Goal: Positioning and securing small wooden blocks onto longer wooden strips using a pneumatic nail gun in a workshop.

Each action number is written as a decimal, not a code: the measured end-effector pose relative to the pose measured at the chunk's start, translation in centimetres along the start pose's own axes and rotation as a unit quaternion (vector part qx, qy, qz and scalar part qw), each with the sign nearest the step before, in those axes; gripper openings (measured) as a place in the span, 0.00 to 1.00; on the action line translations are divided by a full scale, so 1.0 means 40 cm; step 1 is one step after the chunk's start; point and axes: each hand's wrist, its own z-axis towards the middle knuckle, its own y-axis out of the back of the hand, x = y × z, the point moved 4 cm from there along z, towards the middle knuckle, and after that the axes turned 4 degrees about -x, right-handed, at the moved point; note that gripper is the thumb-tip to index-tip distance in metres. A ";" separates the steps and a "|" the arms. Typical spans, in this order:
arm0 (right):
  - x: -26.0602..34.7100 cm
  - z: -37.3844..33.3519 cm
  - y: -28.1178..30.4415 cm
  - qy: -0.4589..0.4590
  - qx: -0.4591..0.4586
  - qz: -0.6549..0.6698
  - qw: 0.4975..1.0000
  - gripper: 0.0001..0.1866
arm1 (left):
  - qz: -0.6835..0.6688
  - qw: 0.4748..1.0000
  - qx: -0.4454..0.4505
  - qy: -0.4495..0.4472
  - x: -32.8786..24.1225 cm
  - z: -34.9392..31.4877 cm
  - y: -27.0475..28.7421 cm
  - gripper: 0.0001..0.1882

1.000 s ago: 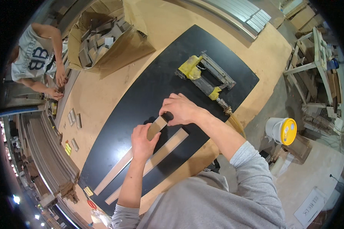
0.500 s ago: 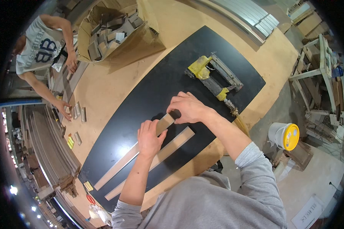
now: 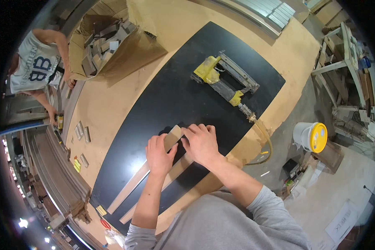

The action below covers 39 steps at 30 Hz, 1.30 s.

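Nearest us, two pale strips (image 3: 129, 188) lie side by side on the black board (image 3: 164, 98). Above them, our left hand (image 3: 159, 157) is clamped on a brown piece (image 3: 173, 137); our right hand (image 3: 202, 144) meets its end, but we cannot tell whether it grips. Beyond rests the nail gun (image 3: 224, 89), then a carton (image 3: 131, 60) of offcuts (image 3: 99, 49) near a co-worker (image 3: 36, 68).

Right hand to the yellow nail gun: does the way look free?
Probably yes: the nail gun lies on the black panel, beyond the right hand, with nothing visible standing between them.
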 end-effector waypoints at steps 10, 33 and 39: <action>0.000 0.011 -0.010 0.028 -0.008 0.006 1.000 0.08 | -0.005 1.000 -0.002 -0.013 -0.012 0.010 0.005 0.25; -0.034 0.218 -0.010 0.283 0.238 0.006 0.929 0.21 | 0.025 0.999 0.019 0.043 -0.014 -0.013 0.000 0.27; -0.027 0.228 0.004 0.244 0.306 -0.003 0.920 0.21 | 0.000 0.999 0.027 0.044 -0.010 -0.017 0.001 0.27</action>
